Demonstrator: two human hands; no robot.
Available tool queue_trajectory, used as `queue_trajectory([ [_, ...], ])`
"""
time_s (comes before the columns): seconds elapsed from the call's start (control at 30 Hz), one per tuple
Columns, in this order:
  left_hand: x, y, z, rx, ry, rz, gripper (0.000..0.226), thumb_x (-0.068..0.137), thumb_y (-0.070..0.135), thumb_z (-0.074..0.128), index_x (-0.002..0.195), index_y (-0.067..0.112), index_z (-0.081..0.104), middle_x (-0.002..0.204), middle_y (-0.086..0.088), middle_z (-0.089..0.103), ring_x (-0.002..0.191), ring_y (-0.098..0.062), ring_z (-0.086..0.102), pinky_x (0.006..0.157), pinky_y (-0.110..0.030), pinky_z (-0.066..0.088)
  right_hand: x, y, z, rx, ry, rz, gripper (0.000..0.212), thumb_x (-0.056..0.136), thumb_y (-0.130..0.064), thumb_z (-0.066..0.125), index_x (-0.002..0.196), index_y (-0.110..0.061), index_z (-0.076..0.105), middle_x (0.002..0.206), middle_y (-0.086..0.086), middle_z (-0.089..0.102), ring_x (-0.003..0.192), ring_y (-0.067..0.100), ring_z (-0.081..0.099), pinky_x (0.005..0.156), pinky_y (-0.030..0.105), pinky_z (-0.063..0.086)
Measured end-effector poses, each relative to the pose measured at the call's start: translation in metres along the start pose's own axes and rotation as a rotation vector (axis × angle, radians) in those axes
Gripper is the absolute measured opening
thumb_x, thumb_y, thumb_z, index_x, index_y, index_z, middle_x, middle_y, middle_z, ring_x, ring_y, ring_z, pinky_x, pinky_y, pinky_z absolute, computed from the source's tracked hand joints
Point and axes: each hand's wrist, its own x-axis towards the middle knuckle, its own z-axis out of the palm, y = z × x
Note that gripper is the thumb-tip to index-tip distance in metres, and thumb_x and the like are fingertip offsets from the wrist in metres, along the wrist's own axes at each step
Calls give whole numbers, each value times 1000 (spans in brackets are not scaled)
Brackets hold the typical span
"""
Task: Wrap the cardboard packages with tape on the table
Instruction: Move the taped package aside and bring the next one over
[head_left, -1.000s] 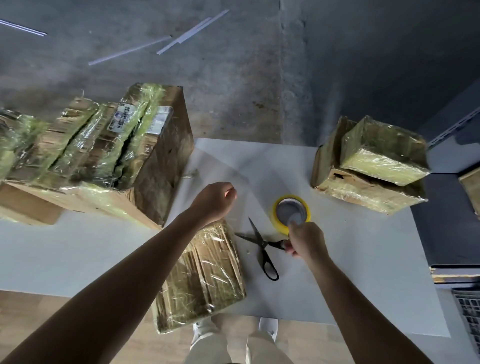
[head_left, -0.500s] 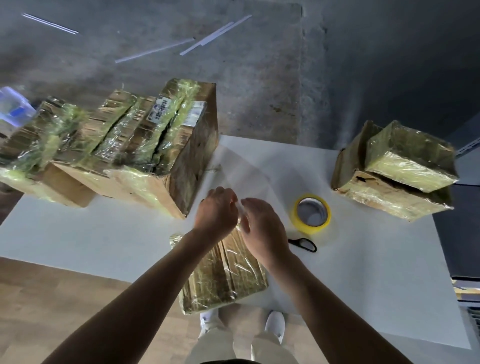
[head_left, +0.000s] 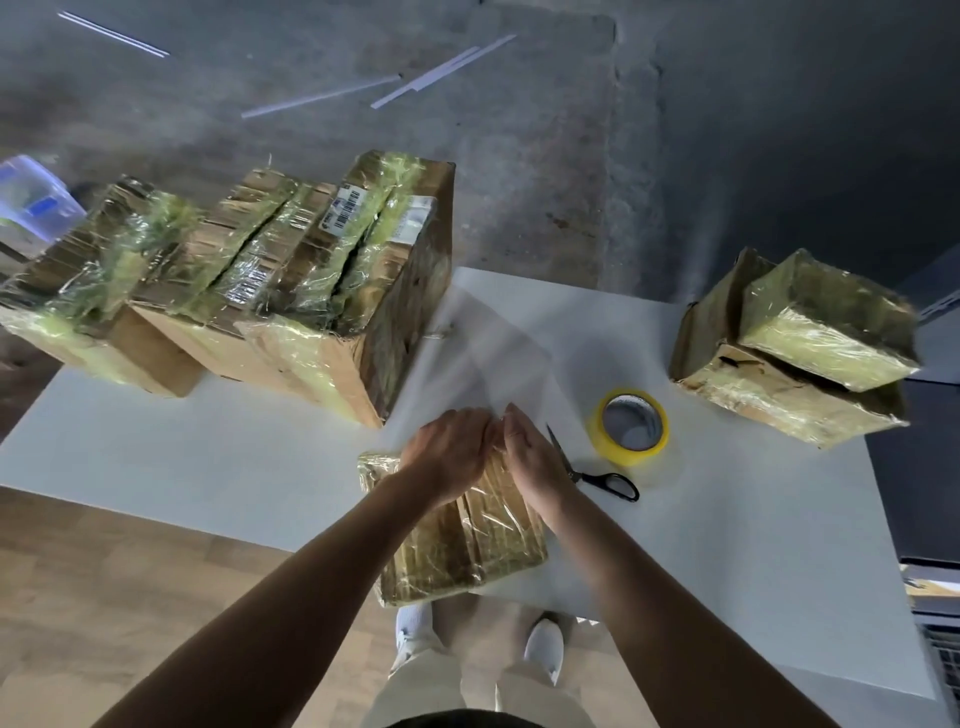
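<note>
Container: we see one translucent plastic tub (head_left: 36, 200) at the far left, beyond the white surface (head_left: 208, 457). Something blue shows through its wall, too blurred for us to name.
Writing: a white barcode label (head_left: 347, 205) and a second pale label (head_left: 415, 218) sit on top of the row of upright taped cardboard boxes (head_left: 291, 291). We cannot read either.
Package: the flat brown cardboard package (head_left: 467, 551) lies at the near edge of the surface, one near corner jutting over it. Wrinkled, glossy clear tape with a yellowish tint covers it.
Left hand: the left hand (head_left: 449, 452) sits on the package's far end, fingers curled over that edge, gripping it.
Right hand: the right hand (head_left: 535, 462) lies against the left, fingers stretched forward on the package top, grasping nothing we can make out.
Tape: the yellow roll of tape (head_left: 602, 441) lies flat, just right of the hands and apart from them.
Scissors: black-handled scissors (head_left: 605, 480) lie between the right hand and the roll.
Far right: two taped cardboard packages (head_left: 795, 353) are stacked.
</note>
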Motion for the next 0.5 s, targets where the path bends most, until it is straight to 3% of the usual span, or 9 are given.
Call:
queue_trajectory([
  [0.07,0,-2,-7,-26,-50,52,42,101,50,26,108,24,58,107,0,62,103,-22,58,84,-39,48,-1,-2,-6,-63,-57,29,51,105,-41,23,140,-12,46,138,6,52,132,23,45,97,25,35],
  [0.13,-5,-9,-13,44,-27,77,40,101,46,32,123,22,56,121,-1,59,113,-21,55,91,-38,46,-3,-3,-9,-161,13,-6,50,105,-40,24,136,-9,48,134,14,54,127,30,48,91,30,37],
  [0.17,-10,-17,-15,97,1,67,41,101,45,34,127,20,54,125,-2,59,113,-21,55,93,-38,46,-4,-3,-9,-205,81,-34,50,105,-38,27,140,-6,43,138,17,51,129,32,46,94,32,37],
  [0.23,-25,-31,-14,151,29,9,44,101,47,31,121,19,57,118,-4,64,101,-19,60,88,-38,49,-9,-3,-7,-275,141,-91,50,105,-36,30,144,-7,39,140,15,50,130,32,45,97,32,38],
  [0.33,-37,-34,-10,217,47,-36,47,102,51,24,99,23,61,93,-1,70,76,-19,62,76,-32,46,-13,-3,2,-366,73,-96,41,105,-35,26,117,-7,54,101,16,65,101,34,61,67,29,33],
  [0.43,-32,-28,-15,218,23,-72,48,101,54,25,96,25,62,91,0,70,78,-20,63,76,-32,45,-7,-5,-1,-343,56,-29,48,105,-38,24,93,-6,57,81,12,60,78,28,58,68,28,35],
  [0.5,-31,-27,-21,223,-6,-41,50,99,57,25,98,24,64,90,3,69,77,-17,62,72,-30,44,-4,-6,-5,-365,60,-38,49,105,-35,24,88,-5,58,79,11,59,77,27,57,67,28,35],
])
